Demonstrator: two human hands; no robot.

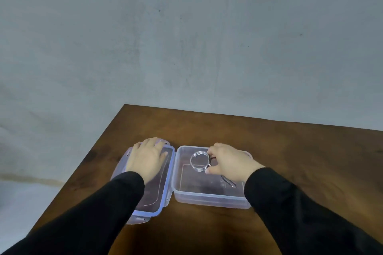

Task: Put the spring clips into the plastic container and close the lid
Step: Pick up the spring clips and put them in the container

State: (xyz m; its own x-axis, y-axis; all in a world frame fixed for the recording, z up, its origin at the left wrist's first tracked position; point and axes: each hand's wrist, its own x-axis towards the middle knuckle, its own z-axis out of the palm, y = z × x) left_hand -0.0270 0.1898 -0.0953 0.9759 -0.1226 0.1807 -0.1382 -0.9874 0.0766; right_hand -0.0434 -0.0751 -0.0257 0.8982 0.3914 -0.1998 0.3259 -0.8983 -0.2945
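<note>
A clear plastic container (209, 197) stands open on the brown table. Its clear lid (163, 190), with bluish rim and latches, lies flat just to its left. My left hand (148, 158) rests palm down on the lid, fingers spread. Over the container's far right part, my right hand (228, 160) pinches a silver spring clip with round wire coils (200, 161) between thumb and fingers. Another silver clip (229, 181) lies on the container floor near my right wrist. Both arms wear black sleeves.
The wooden table (300, 161) has its far edge against a grey wall (186, 37) and its left edge running diagonally down to the left, close to the lid. Bare tabletop extends to the right of the container and in front of it.
</note>
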